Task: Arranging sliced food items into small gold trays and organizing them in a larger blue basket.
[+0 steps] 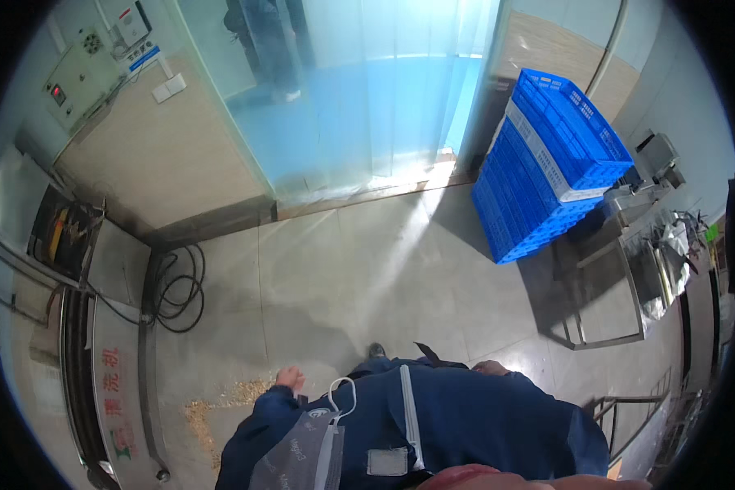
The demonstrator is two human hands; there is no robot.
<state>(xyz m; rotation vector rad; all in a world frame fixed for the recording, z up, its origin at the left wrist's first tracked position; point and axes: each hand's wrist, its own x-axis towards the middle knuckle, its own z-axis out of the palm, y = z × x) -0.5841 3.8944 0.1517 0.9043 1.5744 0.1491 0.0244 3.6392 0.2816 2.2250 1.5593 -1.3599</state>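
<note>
My left hand hangs beside my dark blue jacket, over the floor. Its fingers are loosely bent and a little apart, and I see nothing in them. Of my right hand, only a small part shows past the front of the jacket; its fingers are hidden. Neither hand touches any object that I can make out. A grey face mask with a white ear loop lies against the jacket's left side. One dark shoe shows below me on the tiles.
Blue plastic crates stand stacked at the right, before a metal frame table. A translucent strip curtain covers the doorway ahead, with a person behind it. Left are a coiled black hose, a steel machine and scattered crumbs.
</note>
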